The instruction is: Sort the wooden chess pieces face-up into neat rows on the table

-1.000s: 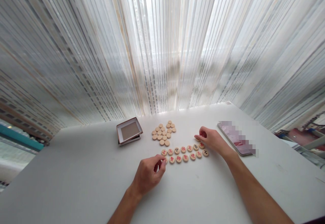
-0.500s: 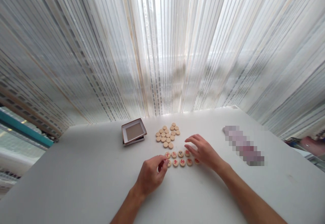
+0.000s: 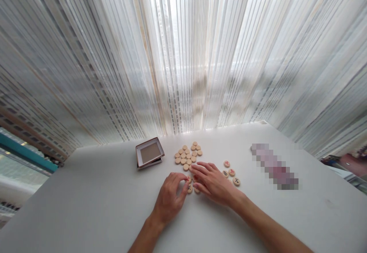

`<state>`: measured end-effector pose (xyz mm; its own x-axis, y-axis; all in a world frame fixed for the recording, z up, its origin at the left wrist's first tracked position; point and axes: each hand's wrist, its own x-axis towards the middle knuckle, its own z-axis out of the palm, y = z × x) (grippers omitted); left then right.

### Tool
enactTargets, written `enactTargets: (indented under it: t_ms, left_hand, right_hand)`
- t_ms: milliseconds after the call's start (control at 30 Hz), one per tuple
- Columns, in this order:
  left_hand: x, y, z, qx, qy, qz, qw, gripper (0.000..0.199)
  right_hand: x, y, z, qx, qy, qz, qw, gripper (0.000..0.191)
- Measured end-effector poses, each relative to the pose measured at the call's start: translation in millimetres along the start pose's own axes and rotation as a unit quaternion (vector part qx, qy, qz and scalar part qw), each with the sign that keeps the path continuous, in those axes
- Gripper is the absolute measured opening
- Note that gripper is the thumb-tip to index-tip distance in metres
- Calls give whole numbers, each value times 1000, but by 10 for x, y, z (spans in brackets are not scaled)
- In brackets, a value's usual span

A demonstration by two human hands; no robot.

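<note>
Face-up round wooden pieces with red or black characters lie between and around my hands. My left hand (image 3: 172,193) is at their left side, thumb and forefinger curved apart, near a black-marked piece (image 3: 189,188). Over the middle of these pieces is my right hand (image 3: 210,182), palm down with fingers spread, hiding several of them. To its right lie several more marked pieces, among them a red one (image 3: 226,164) and a black one (image 3: 236,181). Beyond my hands sits a group of blank-topped pieces (image 3: 187,156).
An open shallow box (image 3: 150,153) rests at the back left of the white table (image 3: 100,199). A blurred pinkish object (image 3: 275,165) lies on the right. Striped sheer curtains (image 3: 183,54) hang behind the table.
My right hand has moved left, over the marked pieces. Several marked pieces now show to its right, out of the former neat rows. My left hand has hardly moved.
</note>
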<state>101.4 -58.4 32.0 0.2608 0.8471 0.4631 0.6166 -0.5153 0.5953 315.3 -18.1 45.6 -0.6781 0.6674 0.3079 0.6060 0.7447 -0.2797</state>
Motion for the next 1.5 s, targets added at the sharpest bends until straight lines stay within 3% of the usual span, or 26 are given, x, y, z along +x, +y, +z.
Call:
enactTargets:
  t_ms: [300,500,933,1500]
  left_hand:
    - [-4,-63,30,38,14,14,999,18]
    - [-2,-42,33,26,15,14,999,17]
    - [-1,-35,23,23,19,10,1000,16]
    - [-9,-36,21,23,13,6,1000,17]
  right_hand:
    - [13,18,-21,-10,2,54,998,35]
    - [43,-54,-56,16,-18,14,1000,36]
    - [61,-48,-52,14,-22,31,999,33]
    - [-42,339,-20,-54,72,137,986,25]
